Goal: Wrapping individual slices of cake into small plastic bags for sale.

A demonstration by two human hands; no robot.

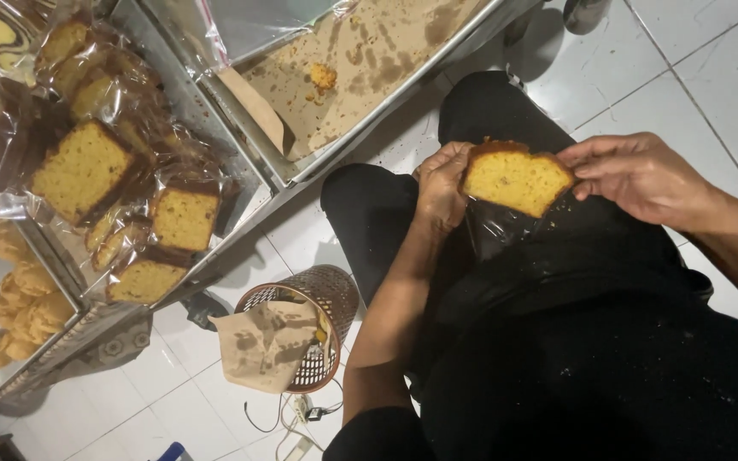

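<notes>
At the far left, clear crinkled plastic bags [87, 128] hold thick slices of yellow, porous cake with dark brown crusts, stacked in a shallow grey metal tray [241, 218]. Below them, small golden ruffled pastries [10, 307] lie in another tray. Next comes a second metal tray lined with greasy, stained brown paper [369, 60], one crumb of cake [324, 76] resting on it. Beneath it, on the floor, stands a round brown woven wire basket [335, 294] with crumpled, oil-spotted brown paper [262, 341] hanging over its rim.

The left hand [440, 188] is closed in a grip on the left end of a thick yellow cake slice with a brown crust [514, 177], held above the person's lap in black trousers. The right hand [638, 175] pinches the slice's right end with its fingertips. A clear plastic bag [493, 230] hangs under the slice. The floor is glossy white tile [685, 60], with thin cables lying near the basket.
</notes>
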